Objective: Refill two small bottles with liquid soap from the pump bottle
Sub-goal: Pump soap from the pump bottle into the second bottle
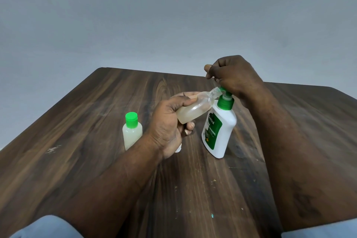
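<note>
Clear small bottle (195,109): tilted in my left hand (168,125), fingers wrapped round it, mouth at the nozzle (222,89).
Pump bottle (220,131): my right hand (235,77) atop it, grip unclear.

Pump bottle (226,135): white (and green).

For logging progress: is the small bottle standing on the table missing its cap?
No, the standing small bottle has its green cap fitted on top as it sits upright on the wooden table.

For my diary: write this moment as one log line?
left hand: holds small bottle tilted at spout | right hand: presses pump bottle | capped bottle: upright
</note>
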